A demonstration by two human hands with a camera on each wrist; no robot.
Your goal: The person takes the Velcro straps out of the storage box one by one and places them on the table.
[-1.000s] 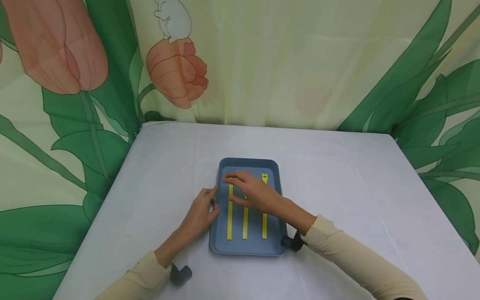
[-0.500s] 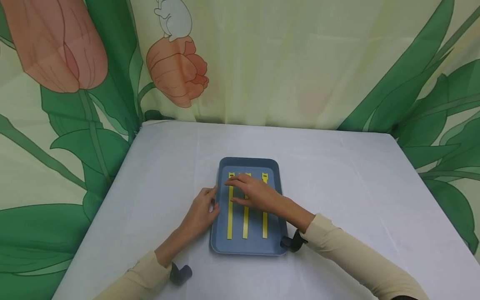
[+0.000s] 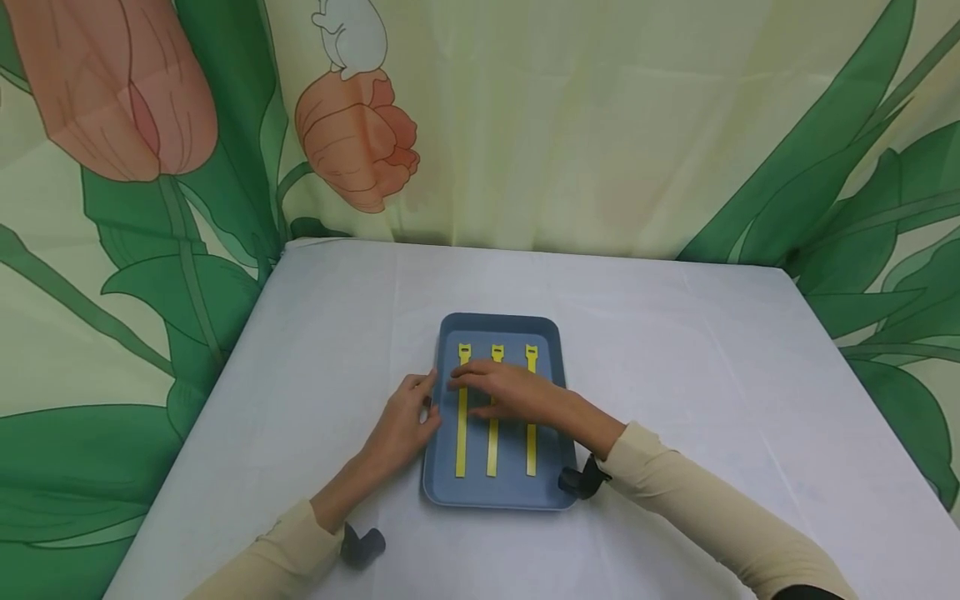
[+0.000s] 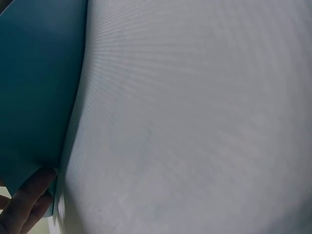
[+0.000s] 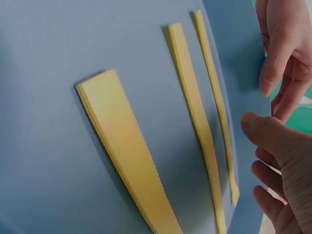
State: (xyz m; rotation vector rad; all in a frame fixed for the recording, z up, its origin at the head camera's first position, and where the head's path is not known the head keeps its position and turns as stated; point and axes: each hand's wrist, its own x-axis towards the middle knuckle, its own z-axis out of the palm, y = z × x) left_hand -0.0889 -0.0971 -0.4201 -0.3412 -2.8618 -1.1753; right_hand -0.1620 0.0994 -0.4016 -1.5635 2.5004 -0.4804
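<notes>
Three yellow hook-and-loop cable ties lie lengthwise, side by side, in a blue-grey tray (image 3: 498, 493): a left tie (image 3: 461, 433), a middle tie (image 3: 492, 450) and a right tie (image 3: 532, 452). Their slotted heads point to the far end. My right hand (image 3: 517, 392) hovers over the ties, fingers loosely bent, thumb apart, nothing held; it covers their middle parts. At the tray's left side, my left hand (image 3: 401, 417) touches the outer wall with fingertips and thumb. In the left wrist view, its fingers (image 4: 30, 200) rest against the tray's side.
A white cloth (image 3: 660, 350) covers the table under the tray. Behind it hangs a curtain (image 3: 555, 125) printed with tulips and leaves. A dark wrist camera (image 3: 362, 548) sits by the left cuff, another camera (image 3: 581, 481) over the tray's near right corner.
My right hand has come slightly toward the near side over the tray, and the heads of the left and middle ties now show. The left hand and the ties stay put.
</notes>
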